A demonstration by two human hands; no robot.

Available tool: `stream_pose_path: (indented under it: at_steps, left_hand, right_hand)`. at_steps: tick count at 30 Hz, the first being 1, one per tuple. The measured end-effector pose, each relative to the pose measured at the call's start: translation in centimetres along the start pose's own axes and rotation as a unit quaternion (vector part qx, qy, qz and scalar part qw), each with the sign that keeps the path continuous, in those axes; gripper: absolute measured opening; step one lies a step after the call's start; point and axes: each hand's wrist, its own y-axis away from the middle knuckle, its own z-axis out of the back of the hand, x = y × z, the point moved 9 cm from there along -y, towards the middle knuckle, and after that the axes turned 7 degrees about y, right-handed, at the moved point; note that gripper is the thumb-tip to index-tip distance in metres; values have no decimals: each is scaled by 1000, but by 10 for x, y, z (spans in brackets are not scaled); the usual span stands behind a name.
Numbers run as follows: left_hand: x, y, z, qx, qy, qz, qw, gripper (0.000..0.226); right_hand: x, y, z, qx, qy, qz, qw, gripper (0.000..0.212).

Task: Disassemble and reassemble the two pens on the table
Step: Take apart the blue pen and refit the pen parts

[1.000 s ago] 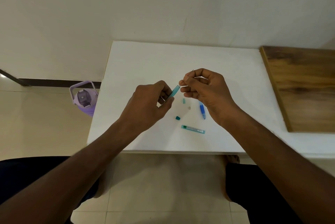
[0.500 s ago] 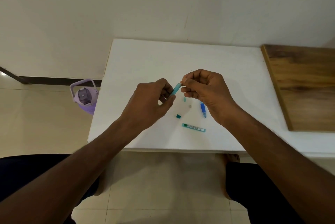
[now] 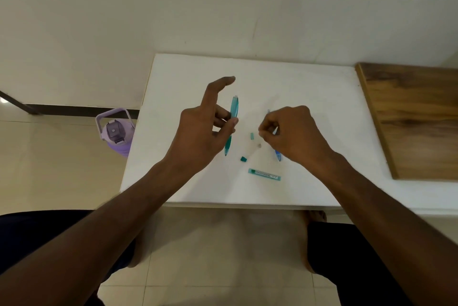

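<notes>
Teal pen barrel (image 3: 233, 122) stands nearly upright in the left hand (image 3: 203, 132), pinched between thumb and curled fingers (image 3: 223, 117) while the index finger points straight up, clear of it. To the right of those fingers, the right hand (image 3: 292, 132) is clenched, its fingers pinching a thin pale part too small to name. A blue pen piece (image 3: 278, 156) lies on the table (image 3: 309, 97) under that hand. Between the two sets of fingers, lower down, rest a pale teal bit (image 3: 252, 135), a tiny grey bit (image 3: 259, 145), a dark teal cap (image 3: 243, 159) and a labelled teal tube (image 3: 264, 174). Well left of the left fingers, a purple bottle (image 3: 115, 134) sits on the floor; a wooden board (image 3: 411, 117) lies far to the right.
</notes>
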Motion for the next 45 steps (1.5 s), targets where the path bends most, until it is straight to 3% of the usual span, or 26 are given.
stream_pose_path:
  at_steps: [6, 15, 18, 20, 22, 28, 45]
  left_hand:
    - [-9, 1, 0, 9, 4, -6, 1000, 50]
    - [-2, 0, -2, 12, 13, 10, 1000, 52]
    - [1, 2, -3, 16, 10, 3, 1000, 50]
    - [3, 2, -4, 19, 6, -4, 1000, 45]
    - [3, 3, -8, 27, -8, -9, 1000, 41]
    - [7, 6, -14, 39, -49, -13, 998, 36]
    - [7, 6, -11, 36, -71, 5, 997, 33]
  right_hand:
    - [-6, 3, -27, 69, 74, -16, 995, 17]
    - [9, 2, -36, 74, 135, 27, 988, 17]
    - [10, -2, -9, -15, -39, 3, 999, 11]
    - [7, -4, 10, -61, -241, -43, 968, 9]
    - [7, -4, 18, -74, -349, -65, 932, 7]
    - [16, -2, 10, -21, -390, -57, 919, 10]
    - [19, 0, 12, 1, -401, -35, 915, 9]
